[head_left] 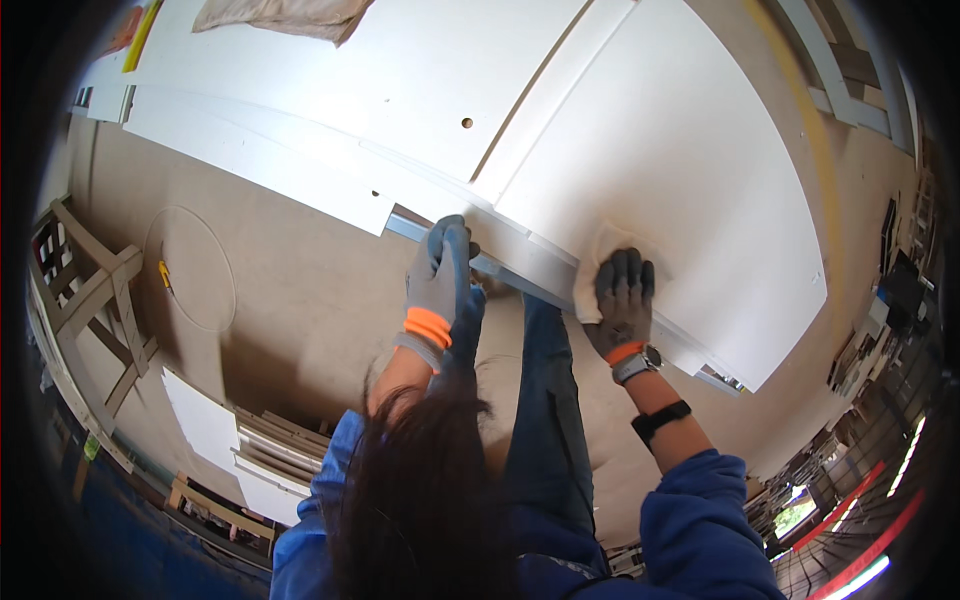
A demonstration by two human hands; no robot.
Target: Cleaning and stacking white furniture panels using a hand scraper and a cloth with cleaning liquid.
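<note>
A large white panel (660, 150) lies in front of me, with a narrow raised strip along its near edge. My right hand (625, 295), in a grey glove with dark fingertips and an orange cuff, presses a white cloth (588, 285) onto the panel near that edge. Its fingers lie over the cloth. My left hand (440, 265), gloved the same way, is closed at the near edge, beside a notch showing a blue-grey strip (405, 224). Whatever its curled fingers grip is hidden.
Another white panel section (300, 90) with round holes extends left, and a beige bag (285, 15) lies at its far side. Wooden frames (100, 290) stand at left. A thin cable loop with a yellow piece (165, 277) is on the floor. Stacked boards (270, 450) lie behind left.
</note>
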